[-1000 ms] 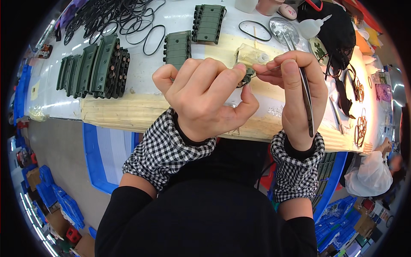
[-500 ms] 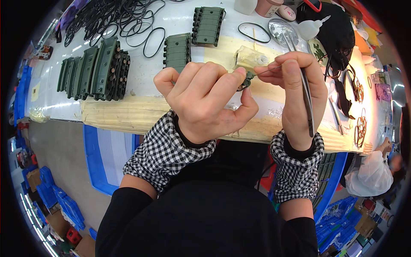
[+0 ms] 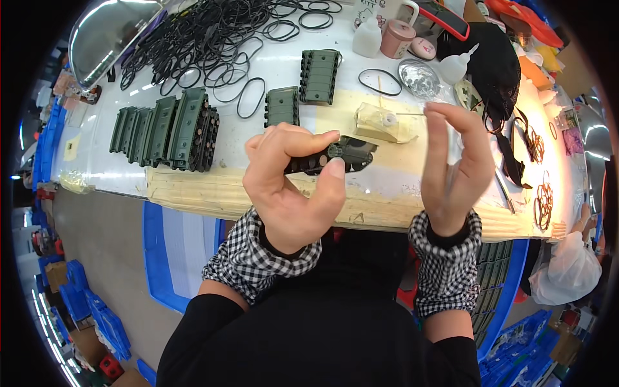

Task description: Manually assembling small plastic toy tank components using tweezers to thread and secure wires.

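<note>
Left hand (image 3: 293, 184): grasping a dark green model tank hull (image 3: 358, 152), thumb on the near side, fingers curled over its left end. Hull sits in front of the chest near the table's front edge, wheels partly visible; can't tell if it touches the tabletop. Right hand (image 3: 454, 161): blurred, thumb and index finger pinching a thin metal needle (image 3: 409, 114) that points left, well apart from the hull. Needle tip is by the small white ring (image 3: 389, 120) on a block wrapped in cream tape (image 3: 371, 124); can't tell if they touch.

Other hulls: a row of green hulls on edge (image 3: 161, 132) at left, plus two lying flat farther in, one nearer (image 3: 282, 106), one farther (image 3: 318, 76).

Rubber loops: tangled black pile (image 3: 200, 48) behind the row, single black loop (image 3: 379, 82) behind the block. Right of that loop: round clear dish (image 3: 419, 79), then white squeeze bottle (image 3: 455, 67); second white bottle (image 3: 367, 37) stands beside a pink cup (image 3: 398, 40). Steel tool (image 3: 505, 191) lies right of the right hand. Under the table: blue crate (image 3: 155, 258) at left, another holding green parts at right (image 3: 493, 277)
</note>
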The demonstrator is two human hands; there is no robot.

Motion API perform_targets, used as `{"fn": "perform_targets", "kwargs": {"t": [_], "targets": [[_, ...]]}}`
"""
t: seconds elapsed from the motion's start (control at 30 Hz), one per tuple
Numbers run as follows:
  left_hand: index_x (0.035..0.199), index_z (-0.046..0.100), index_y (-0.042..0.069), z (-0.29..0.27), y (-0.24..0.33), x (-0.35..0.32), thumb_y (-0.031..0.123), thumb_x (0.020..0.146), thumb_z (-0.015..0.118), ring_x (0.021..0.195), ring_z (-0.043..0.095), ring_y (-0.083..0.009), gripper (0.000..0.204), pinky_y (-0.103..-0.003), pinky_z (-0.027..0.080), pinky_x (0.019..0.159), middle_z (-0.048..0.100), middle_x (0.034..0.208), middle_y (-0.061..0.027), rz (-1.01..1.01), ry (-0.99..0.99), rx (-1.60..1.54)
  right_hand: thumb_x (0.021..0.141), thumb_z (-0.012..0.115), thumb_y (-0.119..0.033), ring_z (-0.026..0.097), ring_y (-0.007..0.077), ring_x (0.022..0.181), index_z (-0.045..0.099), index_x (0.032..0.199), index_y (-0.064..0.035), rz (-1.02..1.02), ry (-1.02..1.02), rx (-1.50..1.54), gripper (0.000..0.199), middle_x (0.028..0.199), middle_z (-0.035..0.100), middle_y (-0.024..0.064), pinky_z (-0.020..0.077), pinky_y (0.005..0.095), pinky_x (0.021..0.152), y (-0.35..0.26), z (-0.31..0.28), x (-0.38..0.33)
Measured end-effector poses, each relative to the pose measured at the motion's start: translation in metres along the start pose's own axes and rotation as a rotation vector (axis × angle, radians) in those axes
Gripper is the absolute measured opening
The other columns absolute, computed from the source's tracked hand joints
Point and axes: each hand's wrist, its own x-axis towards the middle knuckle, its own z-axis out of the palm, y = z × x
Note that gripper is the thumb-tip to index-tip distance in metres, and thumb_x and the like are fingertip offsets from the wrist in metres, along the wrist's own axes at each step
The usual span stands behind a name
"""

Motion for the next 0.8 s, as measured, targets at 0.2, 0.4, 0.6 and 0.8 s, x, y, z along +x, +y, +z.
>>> {"fn": "perform_targets", "kwargs": {"t": [0.2,0.4,0.6,0.8], "targets": [[0.092,0.058,0.000,-0.001,0.020,-0.001,0.003,0.085,0.052,0.084,0.061,-0.0106,0.010,-0.027,0.048,0.078,0.066,0.090,-0.0076,-0.653,-0.208,-0.825,0.095,0.054,-0.008,0.058,0.0129,0.084,0.057,0.099,0.0012,0.290,-0.122,0.577,0.010,0.093,0.062,0.0088,0.0445,0.0243,0.078,-0.044,-0.012,-0.004],[0.089,0.060,0.001,0.001,0.018,-0.009,0.006,0.084,0.053,0.081,0.060,-0.0104,0.010,-0.026,0.045,0.080,0.066,0.087,-0.0067,-0.802,-0.235,-0.851,0.095,0.051,-0.004,0.064,0.0134,0.083,0.054,0.098,0.0039,0.438,-0.197,0.697,0.009,0.090,0.060,0.0084,0.0514,0.0244,0.076,-0.046,-0.008,-0.012],[0.089,0.060,0.002,0.001,0.019,-0.011,0.010,0.083,0.054,0.082,0.059,-0.0104,0.012,-0.027,0.045,0.080,0.066,0.086,-0.0063,-0.812,-0.242,-0.863,0.094,0.052,-0.002,0.064,0.0130,0.082,0.055,0.098,0.0042,0.403,-0.202,0.670,0.008,0.090,0.060,0.0084,0.0508,0.0235,0.074,-0.045,-0.009,-0.014],[0.090,0.061,0.001,0.001,0.020,-0.012,0.009,0.083,0.054,0.081,0.059,-0.0104,0.012,-0.027,0.044,0.080,0.066,0.086,-0.0061,-0.818,-0.235,-0.859,0.094,0.053,0.000,0.064,0.0131,0.081,0.055,0.097,0.0039,0.351,-0.226,0.619,0.006,0.090,0.060,0.0083,0.0503,0.0232,0.073,-0.045,-0.010,-0.013]]}}
